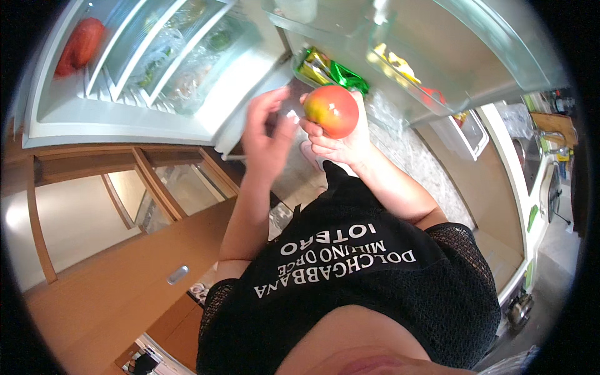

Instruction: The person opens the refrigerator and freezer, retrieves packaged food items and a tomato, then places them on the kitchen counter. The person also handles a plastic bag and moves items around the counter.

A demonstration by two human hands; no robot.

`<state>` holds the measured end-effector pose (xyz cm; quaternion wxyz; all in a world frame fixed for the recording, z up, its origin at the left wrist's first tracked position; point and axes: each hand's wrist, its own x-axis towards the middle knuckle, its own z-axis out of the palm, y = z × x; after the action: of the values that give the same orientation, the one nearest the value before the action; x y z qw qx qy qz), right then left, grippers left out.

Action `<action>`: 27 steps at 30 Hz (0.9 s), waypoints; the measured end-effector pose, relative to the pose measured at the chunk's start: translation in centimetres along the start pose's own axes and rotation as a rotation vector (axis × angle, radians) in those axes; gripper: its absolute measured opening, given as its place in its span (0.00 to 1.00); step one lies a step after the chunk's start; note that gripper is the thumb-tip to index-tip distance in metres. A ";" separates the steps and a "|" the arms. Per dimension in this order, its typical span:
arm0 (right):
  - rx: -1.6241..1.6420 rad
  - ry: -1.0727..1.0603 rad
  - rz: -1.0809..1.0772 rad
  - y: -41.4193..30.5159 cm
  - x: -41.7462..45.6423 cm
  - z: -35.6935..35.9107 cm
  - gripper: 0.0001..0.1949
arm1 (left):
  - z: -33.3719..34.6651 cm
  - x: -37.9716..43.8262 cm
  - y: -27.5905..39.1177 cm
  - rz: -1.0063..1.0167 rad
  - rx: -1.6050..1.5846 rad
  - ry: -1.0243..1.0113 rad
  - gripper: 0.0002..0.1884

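Note:
In my right hand (340, 145) is a round red tomato (332, 111) with a yellow-green patch. The fingers wrap it from below and from the side. My left hand (267, 136) is raised just left of the tomato, apart from it, blurred by motion. Its fingers are curved and spread, and I see nothing firmly held in it. A small bright glint beside its fingertips is too blurred to name. Both hands are in front of an open refrigerator (117, 133), between its lit compartment and its door (328, 44).
Bagged greens (157, 61) lie on the refrigerator's shelves, near a red bag (82, 47). Green and gold packets (347, 77) and a yellow packet (398, 65) fill door bins. A wooden glazed door (126, 243) stands left. At right are a white bin (464, 133) and a counter with a cutting board (555, 129).

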<state>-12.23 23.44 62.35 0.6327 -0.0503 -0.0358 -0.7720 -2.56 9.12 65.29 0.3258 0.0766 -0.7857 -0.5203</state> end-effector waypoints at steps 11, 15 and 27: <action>-0.107 0.292 -0.258 -4.3 -17.7 4.6 0.27 | 17.4 -2.4 10.7 -0.151 -0.331 -0.345 0.11; -0.285 0.206 -0.375 -9.3 -26.7 5.1 0.31 | 27.6 -2.9 13.4 -0.100 -0.371 -0.499 0.08; -1.081 1.245 -1.211 -23.8 -56.2 7.9 0.21 | 63.0 -8.6 21.4 -0.306 -0.513 -0.974 0.25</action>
<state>-24.37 83.72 63.47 -0.0646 0.1074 0.6329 -0.7640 -28.44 70.98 64.58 -0.1447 -0.1406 -0.6737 -0.7110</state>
